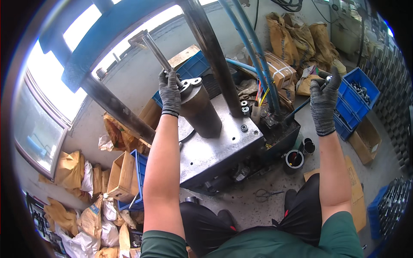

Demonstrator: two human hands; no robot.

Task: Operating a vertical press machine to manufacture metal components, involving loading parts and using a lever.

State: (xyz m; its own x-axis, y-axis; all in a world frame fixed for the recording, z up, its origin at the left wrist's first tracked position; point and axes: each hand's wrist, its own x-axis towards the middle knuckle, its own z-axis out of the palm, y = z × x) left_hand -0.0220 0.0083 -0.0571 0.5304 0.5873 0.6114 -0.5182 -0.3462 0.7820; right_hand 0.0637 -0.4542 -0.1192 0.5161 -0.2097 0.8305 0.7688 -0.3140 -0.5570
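Observation:
My left hand [169, 92], in a grey glove, is closed around the lower part of a shiny metal rod [155, 50]. The rod leans up and to the left. Right beside the hand, a silver metal piece with round holes [190, 83] sits on top of a dark upright cylinder [200, 112]. That cylinder stands on a steel press table [211, 157]. Further right, my gloved right hand [323, 101] is raised, its fingers closed on a dark lever [301, 105] that rises from the pump unit. A shiny round end shows at the fingertips.
Blue press frame columns [215, 56] rise behind the table. Small metal rings [244, 128] lie on its right side. Blue bins of metal parts [357, 92] stand at the right, and a black pot [294, 161] and scissors [267, 195] are on the floor. Paper sacks [92, 219] crowd the left.

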